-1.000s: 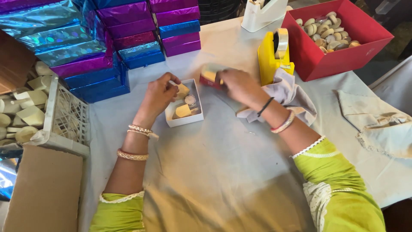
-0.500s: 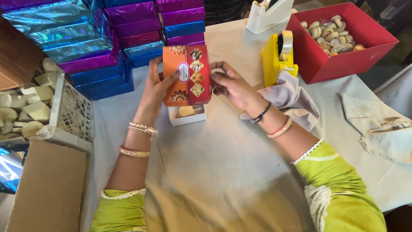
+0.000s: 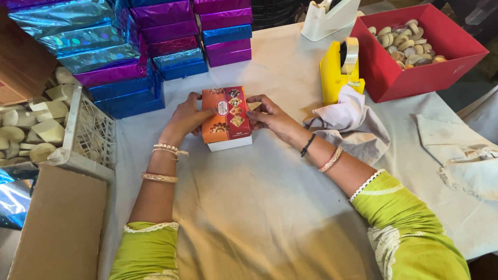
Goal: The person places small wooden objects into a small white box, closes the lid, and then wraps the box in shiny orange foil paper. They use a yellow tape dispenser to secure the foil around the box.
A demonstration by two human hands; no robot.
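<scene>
The person's left hand (image 3: pixel 184 118) and right hand (image 3: pixel 272 116) press against opposite sides of a small box with an orange and red printed lid (image 3: pixel 226 114), fingers closed flat on it — the lid sits over a white base (image 3: pixel 231 143) whose lower edge shows beneath. The box stands near the middle of the cloth-covered table (image 3: pixel 259 207), toward its far edge. Judging from this, the lid is seated or nearly so, and pressing it fully down seems what remains. Stacks of shiny blue and purple wrapped boxes (image 3: pixel 124 46) rise at the far left corner — a yellow tape dispenser (image 3: pixel 340 72) and a red tray of pale pieces (image 3: pixel 420 52) stand to the far right.
</scene>
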